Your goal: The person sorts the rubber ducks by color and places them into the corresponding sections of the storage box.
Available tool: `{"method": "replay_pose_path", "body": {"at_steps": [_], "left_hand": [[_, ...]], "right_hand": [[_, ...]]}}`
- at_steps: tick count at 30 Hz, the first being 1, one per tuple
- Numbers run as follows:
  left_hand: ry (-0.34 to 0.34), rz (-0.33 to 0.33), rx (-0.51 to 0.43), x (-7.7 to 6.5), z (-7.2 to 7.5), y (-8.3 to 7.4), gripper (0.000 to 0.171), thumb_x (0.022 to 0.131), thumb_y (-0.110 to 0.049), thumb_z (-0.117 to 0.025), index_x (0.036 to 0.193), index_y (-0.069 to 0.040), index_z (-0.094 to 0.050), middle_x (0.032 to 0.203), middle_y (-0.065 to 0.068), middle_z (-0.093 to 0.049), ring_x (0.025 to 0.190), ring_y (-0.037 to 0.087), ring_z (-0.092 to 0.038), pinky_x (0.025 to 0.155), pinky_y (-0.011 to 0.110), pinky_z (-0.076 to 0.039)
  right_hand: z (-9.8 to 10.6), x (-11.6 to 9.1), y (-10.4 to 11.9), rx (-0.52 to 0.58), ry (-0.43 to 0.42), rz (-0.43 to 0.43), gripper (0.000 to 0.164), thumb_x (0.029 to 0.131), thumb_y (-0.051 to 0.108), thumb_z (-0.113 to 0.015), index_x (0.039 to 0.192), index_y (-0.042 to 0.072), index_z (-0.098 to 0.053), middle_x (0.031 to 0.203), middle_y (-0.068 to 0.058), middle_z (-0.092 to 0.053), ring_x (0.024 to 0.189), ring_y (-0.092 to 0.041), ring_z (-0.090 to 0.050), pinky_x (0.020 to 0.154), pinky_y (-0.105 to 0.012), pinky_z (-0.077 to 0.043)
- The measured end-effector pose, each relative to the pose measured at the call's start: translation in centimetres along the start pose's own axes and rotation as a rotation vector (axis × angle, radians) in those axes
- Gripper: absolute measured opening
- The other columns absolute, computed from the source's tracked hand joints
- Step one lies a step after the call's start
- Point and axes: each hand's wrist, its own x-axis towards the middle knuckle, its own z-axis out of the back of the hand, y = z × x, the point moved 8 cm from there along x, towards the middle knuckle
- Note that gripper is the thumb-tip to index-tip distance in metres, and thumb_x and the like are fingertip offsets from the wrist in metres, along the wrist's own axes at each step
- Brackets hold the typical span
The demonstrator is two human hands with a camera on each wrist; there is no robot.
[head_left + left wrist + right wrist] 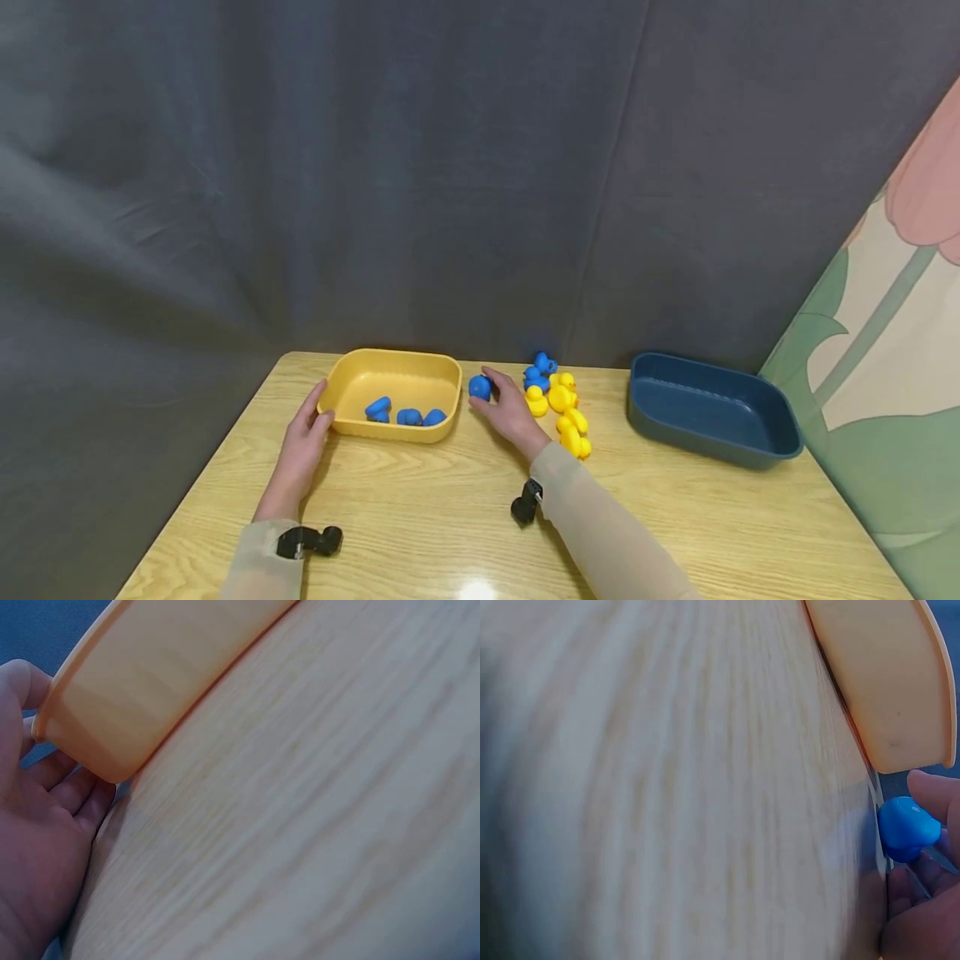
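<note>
A yellow tray stands at the left of the table, with several blue rubber ducks in it. My left hand grips its left end, the thumb at the rim and the fingers along the outer wall. Just right of the tray, my right hand holds a blue rubber duck between thumb and fingers; the same blue duck shows low by the table in the right wrist view. Beyond that hand sit more blue ducks and several yellow ducks in a cluster.
A dark blue tray stands on the right side of the wooden table. Behind the table hangs a dark grey curtain. A flower-patterned cloth borders the right edge.
</note>
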Motion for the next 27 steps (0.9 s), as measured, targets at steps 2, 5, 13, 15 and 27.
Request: {"method": "replay_pose_path", "body": {"at_steps": [2,5,13,15,27], "left_hand": [[0.001,0.004,0.002,0.00,0.03,0.01,0.068,0.117,-0.018,-0.045,0.179,-0.024,-0.020,0.184,0.007,-0.016,0.168,0.026,-0.016,0.135,0.046,-0.019],[-0.001,0.004,-0.002,0.00,0.09,-0.06,0.068,0.116,-0.017,-0.045,0.179,-0.023,-0.020,0.184,0.008,-0.017,0.168,0.026,-0.016,0.135,0.046,-0.019],[0.014,0.039,0.022,-0.15,-0.21,0.09,0.069,0.117,-0.020,-0.045,0.179,-0.028,-0.016,0.185,0.003,-0.012,0.170,0.028,-0.011,0.135,0.050,-0.018],[0.015,0.035,0.024,-0.19,-0.28,0.06,0.069,0.117,-0.020,-0.046,0.179,-0.028,-0.017,0.185,0.003,-0.012,0.170,0.028,-0.011,0.135,0.050,-0.018],[0.011,0.022,0.017,-0.13,-0.01,0.11,0.068,0.117,-0.020,-0.046,0.179,-0.026,-0.019,0.185,0.005,-0.014,0.169,0.028,-0.013,0.135,0.049,-0.019]], "right_hand": [[0.03,0.00,0.02,-0.010,0.001,-0.007,0.064,0.107,0.014,-0.075,0.164,0.002,-0.050,0.166,-0.025,-0.047,0.151,-0.041,-0.050,0.123,-0.051,-0.044],[-0.02,0.06,-0.04,-0.017,0.006,-0.018,0.062,0.107,0.014,-0.074,0.164,0.003,-0.051,0.166,-0.024,-0.048,0.150,-0.040,-0.052,0.123,-0.051,-0.044],[-0.01,0.21,-0.30,-0.010,-0.023,0.007,0.055,0.107,0.005,-0.071,0.160,0.000,-0.055,0.160,-0.025,-0.053,0.148,-0.041,-0.053,0.121,-0.052,-0.046],[0.06,0.16,-0.32,-0.003,-0.030,0.013,0.054,0.107,0.003,-0.070,0.159,-0.001,-0.055,0.159,-0.025,-0.053,0.148,-0.041,-0.053,0.120,-0.052,-0.047],[0.34,-0.25,-0.10,0.034,-0.046,0.027,0.051,0.104,0.005,-0.077,0.152,-0.001,-0.062,0.151,-0.023,-0.062,0.137,-0.040,-0.061,0.117,-0.053,-0.050]]}}
